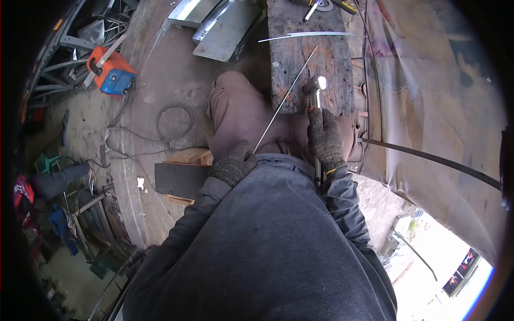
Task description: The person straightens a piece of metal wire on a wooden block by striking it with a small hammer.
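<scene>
My left hand (234, 162), in a dark knitted glove, is closed around the near end of a thin metal rod (285, 98). The rod slants away from my lap, and its far end lies over the scorched wooden plank (338, 67). In its matching glove, my right hand (325, 137) grips a hammer (315, 85) by the handle. The shiny hammer head points away from me, over the plank's near end. Farther up the plank, several thin light-coloured rods (321, 34) lie crosswise. My fingers partly hide the hammer handle.
An orange and blue machine (111, 72) stands at the left, with a cable (160, 140) looping across the floor. Bent sheet-metal pieces (227, 32) lie beyond my knee. A tool with a disc (323, 5) rests at the plank's far end. A stained sheet (423, 91) hangs at the right.
</scene>
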